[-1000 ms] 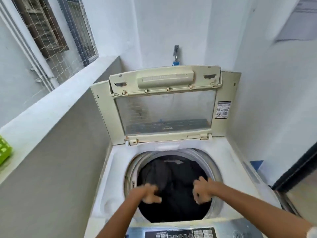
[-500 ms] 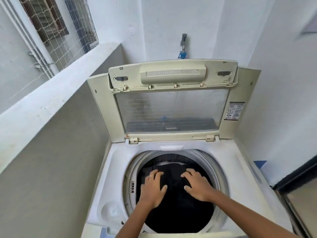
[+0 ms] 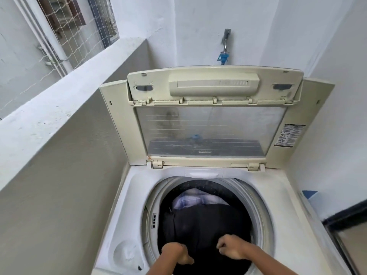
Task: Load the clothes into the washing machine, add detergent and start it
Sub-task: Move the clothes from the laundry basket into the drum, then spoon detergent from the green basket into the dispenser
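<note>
Both hands, flat on the load half a second ago, now curl: left hand [image 3: 179,255] and right hand [image 3: 231,247] grip dark garment [image 3: 206,225] inside drum [image 3: 256,207]. Loading continues; detergent pending.

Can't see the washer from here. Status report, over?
Left hand and right hand both grip the dark cloth in the drum. Lid up. Nothing in the way.

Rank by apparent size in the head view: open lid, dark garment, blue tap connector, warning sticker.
1. open lid
2. dark garment, though nearer the camera
3. warning sticker
4. blue tap connector, though farthest away
</note>
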